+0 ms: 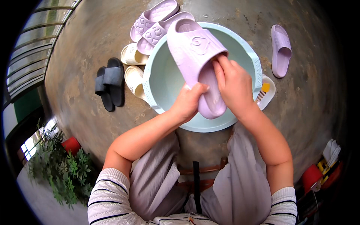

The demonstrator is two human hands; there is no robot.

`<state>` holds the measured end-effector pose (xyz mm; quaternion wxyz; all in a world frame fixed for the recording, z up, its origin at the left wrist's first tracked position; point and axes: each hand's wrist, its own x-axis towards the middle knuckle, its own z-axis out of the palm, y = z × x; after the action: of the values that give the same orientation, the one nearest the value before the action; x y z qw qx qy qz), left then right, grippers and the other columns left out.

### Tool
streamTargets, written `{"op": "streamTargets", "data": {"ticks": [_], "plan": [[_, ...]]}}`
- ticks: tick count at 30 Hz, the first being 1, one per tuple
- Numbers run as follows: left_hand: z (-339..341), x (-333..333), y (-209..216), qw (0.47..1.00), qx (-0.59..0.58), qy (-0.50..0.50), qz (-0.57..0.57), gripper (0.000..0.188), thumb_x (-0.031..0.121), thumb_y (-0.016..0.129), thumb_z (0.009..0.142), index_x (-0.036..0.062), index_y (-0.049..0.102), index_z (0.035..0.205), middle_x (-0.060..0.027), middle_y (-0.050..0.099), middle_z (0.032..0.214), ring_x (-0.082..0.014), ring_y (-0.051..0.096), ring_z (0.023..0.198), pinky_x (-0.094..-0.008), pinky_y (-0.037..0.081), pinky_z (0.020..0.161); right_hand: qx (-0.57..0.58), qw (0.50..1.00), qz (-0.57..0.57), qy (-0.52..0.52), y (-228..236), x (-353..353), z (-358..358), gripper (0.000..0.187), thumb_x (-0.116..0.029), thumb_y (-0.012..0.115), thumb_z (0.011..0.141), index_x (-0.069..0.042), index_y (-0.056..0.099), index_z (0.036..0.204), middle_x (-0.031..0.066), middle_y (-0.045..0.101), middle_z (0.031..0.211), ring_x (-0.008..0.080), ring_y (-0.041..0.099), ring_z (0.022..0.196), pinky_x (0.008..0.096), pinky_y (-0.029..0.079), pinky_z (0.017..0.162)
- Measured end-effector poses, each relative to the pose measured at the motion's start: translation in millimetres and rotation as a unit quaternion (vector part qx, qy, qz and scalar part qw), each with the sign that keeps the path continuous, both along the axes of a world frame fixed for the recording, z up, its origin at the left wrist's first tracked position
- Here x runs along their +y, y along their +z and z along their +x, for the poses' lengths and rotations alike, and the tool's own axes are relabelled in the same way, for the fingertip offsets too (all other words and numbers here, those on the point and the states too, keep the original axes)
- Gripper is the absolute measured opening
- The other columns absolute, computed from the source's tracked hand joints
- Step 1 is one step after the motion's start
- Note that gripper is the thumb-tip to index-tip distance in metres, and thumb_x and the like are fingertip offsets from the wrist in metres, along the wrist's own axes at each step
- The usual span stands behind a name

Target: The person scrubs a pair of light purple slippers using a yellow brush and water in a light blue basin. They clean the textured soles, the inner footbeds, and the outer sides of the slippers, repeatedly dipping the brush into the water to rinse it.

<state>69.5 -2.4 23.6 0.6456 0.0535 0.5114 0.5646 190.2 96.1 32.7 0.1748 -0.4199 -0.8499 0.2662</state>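
Observation:
A lilac slide slipper [198, 48] with a raised swirl on its strap is held tilted over a pale blue basin [165, 86]. My left hand [187, 102] is closed round the side of the slipper near its heel, thumb on the footbed. My right hand [235, 84] reaches into the opening under the strap, its fingers bent and pressed together. The strap hides those fingertips, and whatever they may hold. Inside the basin, the slipper and my hands cover much of the bottom.
Lilac slippers [159, 13], cream slippers [134, 80] and dark slippers [113, 80] lie left of the basin. Another lilac slipper [281, 52] lies to the right. Beside the basin sits a white dish-like object [269, 99] with a yellow piece. Plants [69, 172] and a railing [32, 56] stand left.

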Motion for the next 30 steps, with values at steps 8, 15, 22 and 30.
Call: {"op": "streamTargets", "data": {"ticks": [8, 15, 22, 30], "plan": [[-13, -2, -11, 0.993, -0.1, 0.046, 0.028, 0.05, 0.02, 0.055, 0.093, -0.0026, 0.047, 0.136, -0.0133, 0.06, 0.13, -0.0239, 0.058, 0.123, -0.0398, 0.044, 0.11, 0.287, 0.926, -0.237, -0.06, -14, -24, 16, 0.057, 0.002, 0.075, 0.082, -0.014, 0.064, 0.136, 0.014, 0.072, 0.113, 0.0224, 0.071, 0.097, 0.0332, 0.054, 0.086], [-107, 1, -7, 0.993, 0.066, 0.015, 0.095, 0.079, 0.042, 0.071, 0.09, 0.01, 0.031, 0.15, -0.0095, 0.055, 0.131, -0.0202, 0.057, 0.122, -0.0395, 0.053, 0.096, 0.122, 0.971, -0.176, 0.107, 11, 4, 40, 0.061, 0.008, 0.071, 0.079, -0.02, 0.067, 0.133, 0.0087, 0.058, 0.076, 0.0217, 0.057, 0.068, 0.0333, 0.049, 0.067], [-132, 12, 31, 0.891, 0.417, -0.179, 0.021, 0.033, 0.014, 0.066, 0.097, 0.0066, 0.065, 0.13, 0.0001, 0.064, 0.088, -0.0052, 0.058, 0.08, -0.0215, 0.048, 0.073, 0.074, 0.986, -0.015, 0.147, 1, 18, 57, 0.05, 0.0, 0.074, 0.08, -0.018, 0.072, 0.126, 0.0059, 0.052, 0.069, 0.0225, 0.052, 0.064, 0.0347, 0.045, 0.064], [-88, 3, 38, 0.914, 0.372, -0.161, 0.023, 0.034, 0.013, 0.059, 0.102, 0.0005, 0.061, 0.134, 0.0016, 0.066, 0.098, -0.0023, 0.055, 0.085, -0.0182, 0.045, 0.074, 0.133, 0.963, -0.169, 0.164, -22, 4, 43, 0.027, 0.001, 0.066, 0.083, 0.001, 0.07, 0.11, 0.016, 0.066, 0.098, 0.0293, 0.065, 0.086, 0.0373, 0.051, 0.077]]}}
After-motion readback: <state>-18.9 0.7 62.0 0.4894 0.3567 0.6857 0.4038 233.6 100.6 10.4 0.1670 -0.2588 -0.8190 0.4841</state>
